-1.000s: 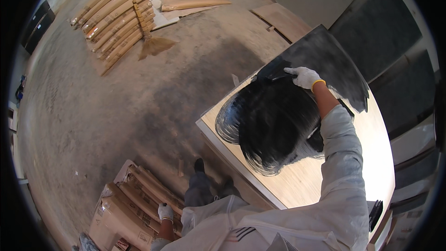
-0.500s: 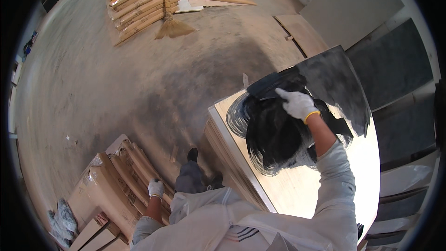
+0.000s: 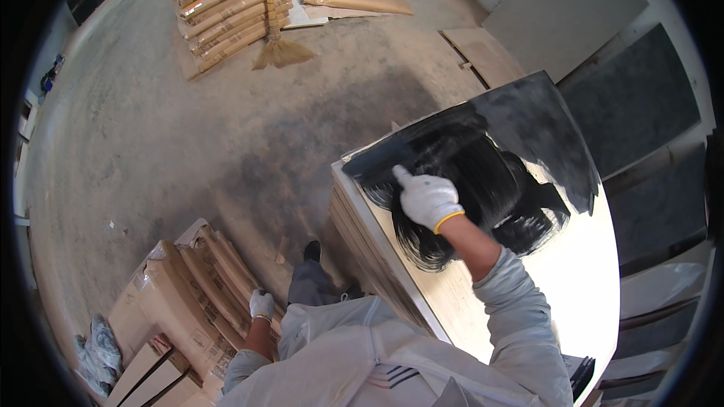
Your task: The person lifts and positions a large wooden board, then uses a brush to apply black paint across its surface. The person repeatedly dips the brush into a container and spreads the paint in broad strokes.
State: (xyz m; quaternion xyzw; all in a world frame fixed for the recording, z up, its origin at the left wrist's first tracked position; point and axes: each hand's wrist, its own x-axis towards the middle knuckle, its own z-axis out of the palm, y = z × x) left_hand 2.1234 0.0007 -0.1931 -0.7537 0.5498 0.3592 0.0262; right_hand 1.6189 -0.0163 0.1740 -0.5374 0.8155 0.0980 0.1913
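A pale board [image 3: 558, 279] lies on top of a stack of boards at my right. Wet black coating [image 3: 483, 181] covers much of its middle and far left corner; a drier, greyish black layer [image 3: 535, 120] spans the far end. Over the wet coating is my right hand [image 3: 430, 197], in a white glove with a yellow cuff. Its index finger stretches out and the others curl; whatever is under them blends into the black. My left hand [image 3: 262, 305], also gloved, hangs closed beside brown-wrapped bundles [image 3: 204, 286]. I cannot make out what it holds, if anything.
A straw broom [image 3: 280, 53] leans on a pile of brown-wrapped packs [image 3: 234, 11] across the floor. Dark panels [image 3: 633, 98] and a grey sheet [image 3: 566, 15] line the right side. Crumpled grey plastic [image 3: 98, 354] lies at lower left. Dark stains mark the concrete floor [image 3: 324, 128].
My right hand has moved left and nearer to me across the board. Black coating now reaches the board's far left corner. My left hand has shifted slightly right, still closed.
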